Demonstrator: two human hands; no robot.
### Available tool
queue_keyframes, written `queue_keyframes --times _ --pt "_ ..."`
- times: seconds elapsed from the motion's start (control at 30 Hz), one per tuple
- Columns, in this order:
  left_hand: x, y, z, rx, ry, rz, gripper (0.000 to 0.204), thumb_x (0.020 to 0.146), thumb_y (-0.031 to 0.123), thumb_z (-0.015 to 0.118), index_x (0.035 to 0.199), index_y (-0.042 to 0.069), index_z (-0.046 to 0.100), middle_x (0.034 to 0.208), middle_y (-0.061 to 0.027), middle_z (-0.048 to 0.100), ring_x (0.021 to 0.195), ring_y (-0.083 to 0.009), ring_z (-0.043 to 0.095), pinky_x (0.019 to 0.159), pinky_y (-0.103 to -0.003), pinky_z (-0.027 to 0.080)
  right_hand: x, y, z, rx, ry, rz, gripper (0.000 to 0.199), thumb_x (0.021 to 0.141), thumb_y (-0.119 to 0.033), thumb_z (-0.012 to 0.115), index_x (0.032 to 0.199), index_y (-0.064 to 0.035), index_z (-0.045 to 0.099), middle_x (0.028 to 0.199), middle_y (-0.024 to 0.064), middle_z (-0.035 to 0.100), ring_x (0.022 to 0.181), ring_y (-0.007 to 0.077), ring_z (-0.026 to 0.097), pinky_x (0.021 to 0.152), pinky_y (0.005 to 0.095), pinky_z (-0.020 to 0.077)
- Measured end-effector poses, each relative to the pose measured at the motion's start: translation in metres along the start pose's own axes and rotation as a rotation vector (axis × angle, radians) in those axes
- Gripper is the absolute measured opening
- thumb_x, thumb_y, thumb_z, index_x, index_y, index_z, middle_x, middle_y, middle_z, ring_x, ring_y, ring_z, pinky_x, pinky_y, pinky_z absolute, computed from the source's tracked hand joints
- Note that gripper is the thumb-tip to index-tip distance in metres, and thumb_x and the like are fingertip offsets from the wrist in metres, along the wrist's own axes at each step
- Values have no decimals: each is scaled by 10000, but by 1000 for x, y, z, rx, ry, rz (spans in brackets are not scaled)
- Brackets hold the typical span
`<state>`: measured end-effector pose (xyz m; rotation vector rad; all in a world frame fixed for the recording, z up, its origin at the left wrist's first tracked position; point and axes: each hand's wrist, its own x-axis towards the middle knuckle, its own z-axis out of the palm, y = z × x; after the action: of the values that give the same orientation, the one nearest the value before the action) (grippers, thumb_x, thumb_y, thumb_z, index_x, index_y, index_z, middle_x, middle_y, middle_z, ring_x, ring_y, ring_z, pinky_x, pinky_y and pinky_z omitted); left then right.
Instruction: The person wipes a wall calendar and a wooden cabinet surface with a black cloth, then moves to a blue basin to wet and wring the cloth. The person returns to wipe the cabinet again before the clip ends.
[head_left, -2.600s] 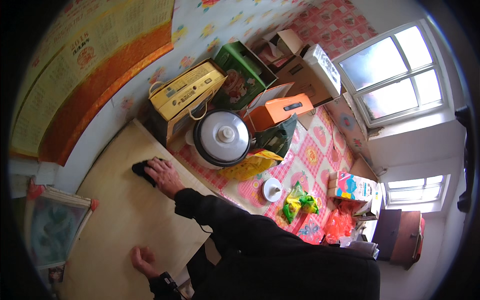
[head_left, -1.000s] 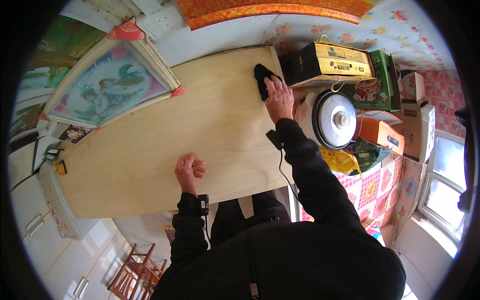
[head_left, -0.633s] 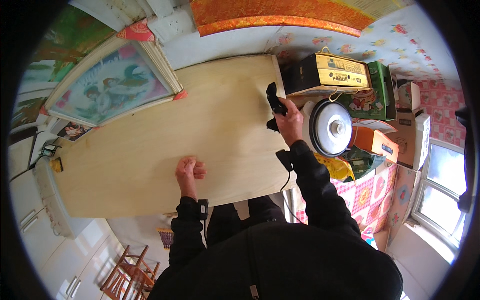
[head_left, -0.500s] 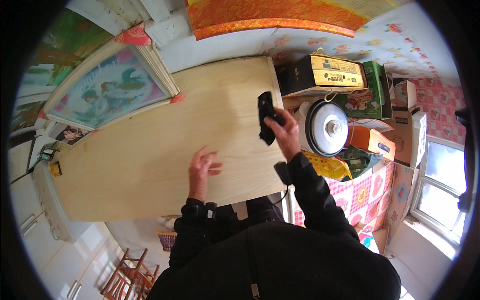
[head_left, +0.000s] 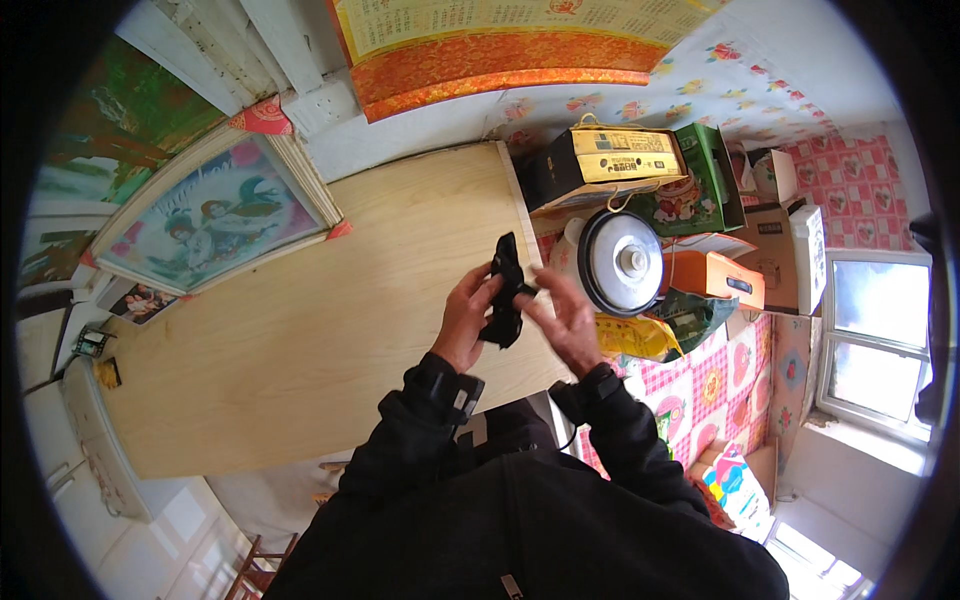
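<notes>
A long black bundle [head_left: 508,287] with uneven edges is held upright above the right part of the wooden tabletop [head_left: 330,330]. It looks like soft, folded material, but I cannot make out its exact kind. My left hand [head_left: 467,317] is closed on its left side, thumb and fingers against it. From the right, my right hand [head_left: 568,325] meets the bundle's middle, its fingertips bent around a small black part there. Some of its fingers are smeared by motion. Both wrists wear black bands over dark sleeves.
Right of the tabletop stand a white pot with a metal lid [head_left: 625,262], a yellow-and-black box [head_left: 620,158], a green box [head_left: 705,190], an orange box [head_left: 715,280] and a yellow bag [head_left: 635,337]. A framed picture [head_left: 225,215] leans at the far left.
The bundle has come down and nearer to me in my right hand. My left hand, empty and apart before, has moved right and up and taken hold of it. The view has shifted slightly.
</notes>
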<state>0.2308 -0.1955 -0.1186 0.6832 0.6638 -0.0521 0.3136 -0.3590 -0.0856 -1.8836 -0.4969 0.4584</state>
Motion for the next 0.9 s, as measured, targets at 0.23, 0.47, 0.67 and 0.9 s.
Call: queue_keyframes --times 0.23,0.47,0.67,0.9 --pt "110 28 59 172 263 404 422 1046 198 687 1411 -10 650 1202 -102 745 1093 -169 679 961 -308 525 153 9 -121 -873 452 -419 537 1061 -372 657 1507 -76 609 1564 169 587 1427 343 557 1163 487 385" --pt "211 27 117 502 305 825 384 1062 190 612 1401 27 691 1333 -219 723 1240 -376 680 1084 -405 510 244 48 -139 -972 265 -569 605 1065 -464 581 1550 -102 583 1630 147 538 1521 336 478 1227 513 317" --pt "257 -14 89 652 500 733 327 1059 176 626 1339 56 745 1190 -218 777 1117 -395 735 988 -432 567 239 53 -138 -855 281 -461 627 1036 -467 615 1554 -115 583 1617 139 548 1527 344 470 1241 510 299" --pt "249 -5 92 849 632 661 299 1035 163 657 1292 56 768 1151 -220 786 1071 -372 761 966 -413 579 240 52 -133 -813 295 -464 623 1023 -455 643 1556 -136 586 1604 126 560 1531 339 466 1253 500 280"
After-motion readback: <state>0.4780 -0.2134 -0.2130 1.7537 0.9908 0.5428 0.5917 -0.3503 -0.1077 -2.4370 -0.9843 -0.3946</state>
